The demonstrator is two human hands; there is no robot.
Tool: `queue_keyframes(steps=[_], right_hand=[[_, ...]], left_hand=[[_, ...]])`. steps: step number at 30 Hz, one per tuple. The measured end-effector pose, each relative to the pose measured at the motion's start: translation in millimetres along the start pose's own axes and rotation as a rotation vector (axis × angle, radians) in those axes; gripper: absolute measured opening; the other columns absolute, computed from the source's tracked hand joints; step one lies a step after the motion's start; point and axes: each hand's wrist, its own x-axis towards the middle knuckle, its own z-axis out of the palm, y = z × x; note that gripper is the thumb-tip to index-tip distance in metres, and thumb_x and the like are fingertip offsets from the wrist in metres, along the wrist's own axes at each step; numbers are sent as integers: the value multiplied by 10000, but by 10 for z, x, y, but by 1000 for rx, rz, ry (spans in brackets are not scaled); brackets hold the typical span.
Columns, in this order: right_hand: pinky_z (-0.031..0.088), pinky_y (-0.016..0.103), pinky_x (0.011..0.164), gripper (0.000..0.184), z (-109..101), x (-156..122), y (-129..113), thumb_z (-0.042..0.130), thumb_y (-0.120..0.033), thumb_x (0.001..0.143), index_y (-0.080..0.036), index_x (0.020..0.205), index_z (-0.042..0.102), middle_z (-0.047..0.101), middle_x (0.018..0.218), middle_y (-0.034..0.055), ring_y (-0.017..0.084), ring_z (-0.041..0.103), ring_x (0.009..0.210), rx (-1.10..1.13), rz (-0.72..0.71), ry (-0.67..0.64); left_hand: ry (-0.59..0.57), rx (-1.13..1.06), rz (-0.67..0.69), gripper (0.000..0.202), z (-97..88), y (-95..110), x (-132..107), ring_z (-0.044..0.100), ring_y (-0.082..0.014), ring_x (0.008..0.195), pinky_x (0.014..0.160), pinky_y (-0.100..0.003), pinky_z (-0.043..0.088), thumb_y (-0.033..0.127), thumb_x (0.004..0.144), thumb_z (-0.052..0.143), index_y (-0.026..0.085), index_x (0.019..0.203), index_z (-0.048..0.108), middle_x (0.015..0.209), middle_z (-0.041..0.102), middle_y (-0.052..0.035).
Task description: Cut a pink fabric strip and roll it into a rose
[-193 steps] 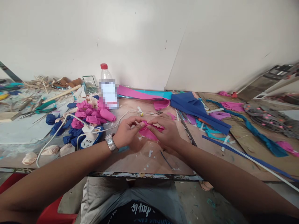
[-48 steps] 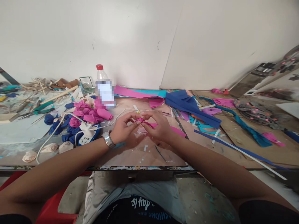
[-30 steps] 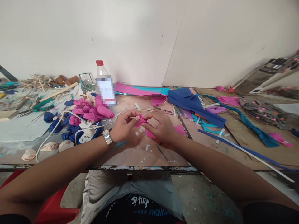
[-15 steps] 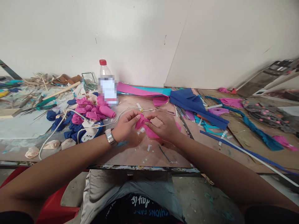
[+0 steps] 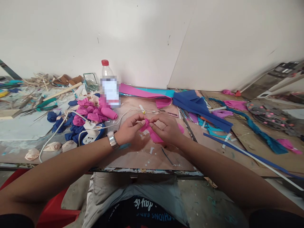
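Observation:
Between my two hands is a pink crepe paper strip (image 5: 155, 135), its upper end bunched into a small rosette. My left hand (image 5: 130, 129) pinches that bunched end from the left, thumb against fingers. From the other side my right hand (image 5: 167, 128) also pinches it, thumb and forefinger close to the bunch. The loose part of the strip hangs below and passes behind my right hand onto the table. Beyond my left wrist lies a heap of rolled pink paper roses (image 5: 91, 112) with dark blue paper roses (image 5: 73, 126) among them.
A white power strip (image 5: 91, 136) with its cable (image 5: 123, 119) lies left of my hands. Behind stands a red-capped bottle (image 5: 105, 68). Green-handled pliers (image 5: 47, 104) lie far left. Folded blue paper (image 5: 201, 109) and a long white stick (image 5: 258, 160) are at right.
My fingertips have drawn closer together around the bunched end. The pink paper there now looks more tightly gathered, and the strip's loose part has shifted slightly.

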Motion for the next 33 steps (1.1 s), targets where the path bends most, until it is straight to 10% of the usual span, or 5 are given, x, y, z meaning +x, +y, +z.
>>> queue_keyframes(steps=[22,33], right_hand=[[474,397,832,78,-21,5,2,666,-247,947,-243,869,662,751,844,15,220,679,807,-70,-23,-12],[492,388,869,81,-16,16,-19,675,-238,966,-245,886,683,787,907,17,219,706,868,-38,-42,-10]], left_hand=[[35,130,57,332,24,12,-27,672,-199,890,826,-343,554,499,949,708,179,1030,735,1025,737,-93],[34,315,169,358,-9,-17,-19,680,-274,1241,1119,-460,495,452,1029,598,232,1240,786,1297,766,-111]])
